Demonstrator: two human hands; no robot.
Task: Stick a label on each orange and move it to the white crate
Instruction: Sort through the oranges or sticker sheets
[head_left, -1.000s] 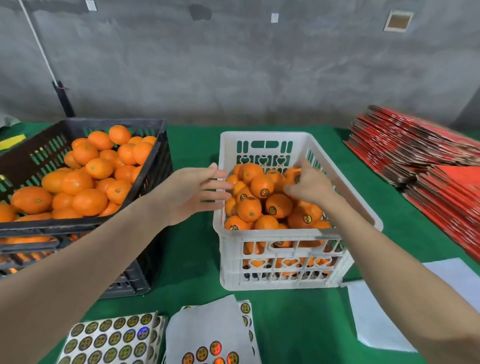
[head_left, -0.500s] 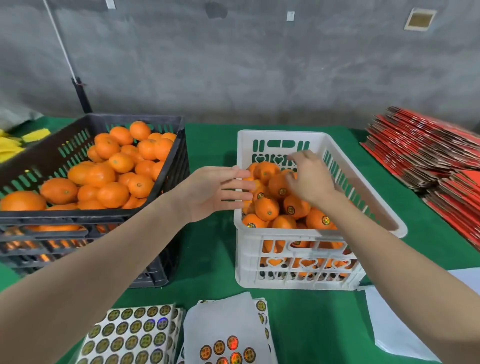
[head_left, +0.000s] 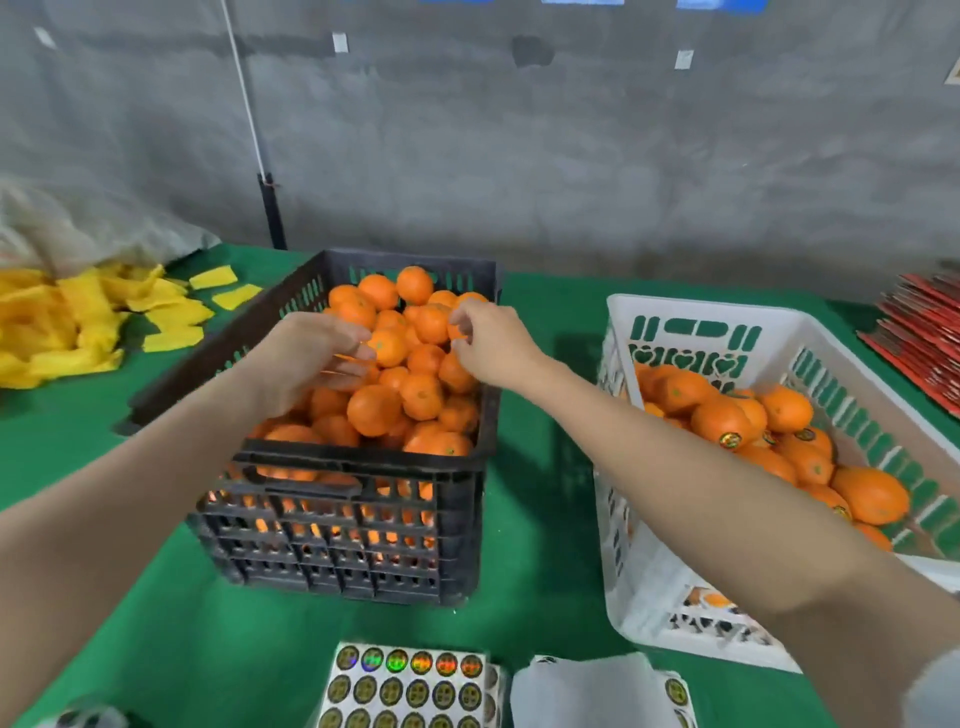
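1. My left hand (head_left: 306, 358) lies over the oranges (head_left: 400, 374) in the black crate (head_left: 343, 467), fingers loosely spread; its grip is hidden.
2. My right hand (head_left: 493, 343) fingers pinch narrowly; around what, I cannot tell.
3. The white crate (head_left: 654, 587) on the right is cut off.

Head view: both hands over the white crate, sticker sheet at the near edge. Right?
Not quite. In the head view the left hand and right hand are over the black crate; the white crate sits to its right. The sticker sheet is at the near edge.

Grey concrete wall (head_left: 571, 156) behind a green-covered table (head_left: 540, 519).
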